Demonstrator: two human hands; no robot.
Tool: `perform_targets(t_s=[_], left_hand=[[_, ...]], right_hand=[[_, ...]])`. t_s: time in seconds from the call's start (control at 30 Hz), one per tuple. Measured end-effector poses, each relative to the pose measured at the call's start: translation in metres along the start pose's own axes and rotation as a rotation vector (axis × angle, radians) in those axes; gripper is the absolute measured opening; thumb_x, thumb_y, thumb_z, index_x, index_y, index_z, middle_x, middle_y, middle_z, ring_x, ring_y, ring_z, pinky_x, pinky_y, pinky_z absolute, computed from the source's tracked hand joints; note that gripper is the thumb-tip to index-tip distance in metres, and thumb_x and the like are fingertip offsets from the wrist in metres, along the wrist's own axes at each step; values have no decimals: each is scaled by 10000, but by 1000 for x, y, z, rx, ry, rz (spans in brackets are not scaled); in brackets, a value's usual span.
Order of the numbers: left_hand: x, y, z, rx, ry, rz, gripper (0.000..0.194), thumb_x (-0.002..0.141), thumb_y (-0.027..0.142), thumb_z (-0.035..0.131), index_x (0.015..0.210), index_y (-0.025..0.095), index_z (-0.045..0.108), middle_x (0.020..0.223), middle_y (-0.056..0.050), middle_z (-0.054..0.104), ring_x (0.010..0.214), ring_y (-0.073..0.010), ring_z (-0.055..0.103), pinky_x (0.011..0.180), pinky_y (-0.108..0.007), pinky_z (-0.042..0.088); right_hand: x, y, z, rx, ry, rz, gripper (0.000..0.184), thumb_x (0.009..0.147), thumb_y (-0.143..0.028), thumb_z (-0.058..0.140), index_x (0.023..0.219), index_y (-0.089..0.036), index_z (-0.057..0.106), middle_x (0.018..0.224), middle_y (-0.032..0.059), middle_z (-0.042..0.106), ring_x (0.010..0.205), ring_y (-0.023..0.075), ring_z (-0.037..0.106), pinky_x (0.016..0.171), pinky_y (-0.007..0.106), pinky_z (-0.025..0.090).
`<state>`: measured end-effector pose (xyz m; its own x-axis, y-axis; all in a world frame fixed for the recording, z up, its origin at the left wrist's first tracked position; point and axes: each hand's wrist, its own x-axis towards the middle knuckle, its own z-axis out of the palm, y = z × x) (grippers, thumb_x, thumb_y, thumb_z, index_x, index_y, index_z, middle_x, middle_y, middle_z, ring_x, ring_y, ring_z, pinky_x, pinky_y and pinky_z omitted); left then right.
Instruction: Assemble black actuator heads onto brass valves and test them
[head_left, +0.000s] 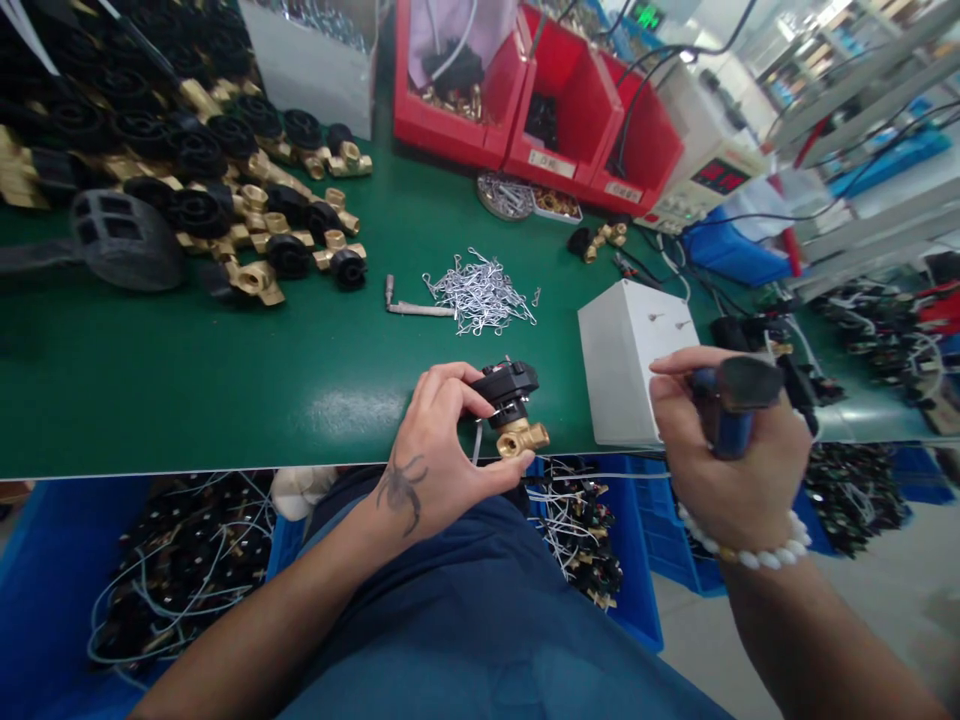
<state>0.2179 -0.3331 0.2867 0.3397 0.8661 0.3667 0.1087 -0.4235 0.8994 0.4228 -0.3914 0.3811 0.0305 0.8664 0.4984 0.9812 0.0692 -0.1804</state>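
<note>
At the near edge of the green bench, my left hand (pixel 442 430) grips a motorised brass valve (pixel 517 437) with a black plastic head. The thumb presses at the brass body and the fingers lie along the black head; a light cable hangs from it. Off to the right, my right hand (pixel 739 460) is closed around a blue-handled tool (pixel 733 430) with a dark blunt end turned up toward me; its working end is hidden. That hand is in front of a white box (pixel 619 365) with two small switches. Beyond the valve lies a pile of metal spring clips (pixel 487 295).
Many brass valves with black caps (pixel 262 215) crowd the left of the bench, beside a dark mallet-like object (pixel 124 240). Red bins (pixel 465 135) and a power supply (pixel 705 165) stand at the back. Blue crates (pixel 45 600) of wired parts sit below the edge.
</note>
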Motion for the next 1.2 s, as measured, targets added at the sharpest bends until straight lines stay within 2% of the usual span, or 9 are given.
perform_targets(t_s=[0.17,0.33,0.47,0.53,0.63,0.7,0.87,1.03,1.2], left_hand=[[1,1,2,62,8,52,383,665,226,829,901,194,530,1150,-111,597,1103,-273,603,936,-497,542],[1,1,1,21,8,28,368,677,244,824,885,192,525,1149,-113,591,1080,-268,610,906,-496,552],[-1,0,1,37,16,45,386,670,236,828,894,206,515,1148,-98,586,1083,-256,607,908,-478,551],[-1,0,1,39,16,45,388,669,237,830,897,204,517,1150,-98,583,1081,-256,606,906,-480,550],[-1,0,1,28,9,31,377,671,242,828,889,193,524,1154,-108,582,1081,-262,606,904,-489,549],[0,0,2,25,10,34,376,668,237,828,884,188,525,1153,-113,583,1076,-262,607,905,-490,548],[-1,0,2,46,17,50,389,660,229,833,888,183,522,1151,-118,580,1087,-266,599,915,-485,544],[-1,-1,2,45,10,56,386,666,239,835,884,183,521,1145,-118,580,1067,-260,601,900,-479,547],[-1,0,2,64,20,69,391,660,226,827,884,190,510,1146,-117,577,1082,-265,592,916,-480,540]], right_hand=[[2,0,3,-169,-452,-197,222,857,-106,453,939,-174,648,773,57,644,619,169,576,555,298,408],[3,-2,-2,-20,-94,-37,120,891,-168,532,981,-219,593,767,19,626,608,157,556,571,288,440],[3,0,0,-187,-439,-187,206,836,-77,464,921,-179,621,755,52,640,588,172,561,524,298,398],[4,0,-2,-206,-455,-193,210,854,-84,468,943,-172,635,770,53,644,593,167,562,526,293,398],[4,-1,-6,-74,-77,-68,130,884,-149,543,979,-205,611,800,20,633,619,143,552,578,275,440],[3,-2,-5,-35,27,-55,115,873,-144,548,954,-213,590,785,12,619,621,140,547,587,271,445],[5,-1,0,-201,-478,-203,198,822,-71,469,894,-181,616,734,44,620,581,154,549,521,279,387],[7,-1,-5,-35,-54,-63,111,872,-154,541,961,-212,576,777,9,618,610,135,549,592,260,462],[7,-2,-4,-235,-472,-252,190,811,-59,471,871,-185,600,706,31,607,540,144,521,496,272,366]])
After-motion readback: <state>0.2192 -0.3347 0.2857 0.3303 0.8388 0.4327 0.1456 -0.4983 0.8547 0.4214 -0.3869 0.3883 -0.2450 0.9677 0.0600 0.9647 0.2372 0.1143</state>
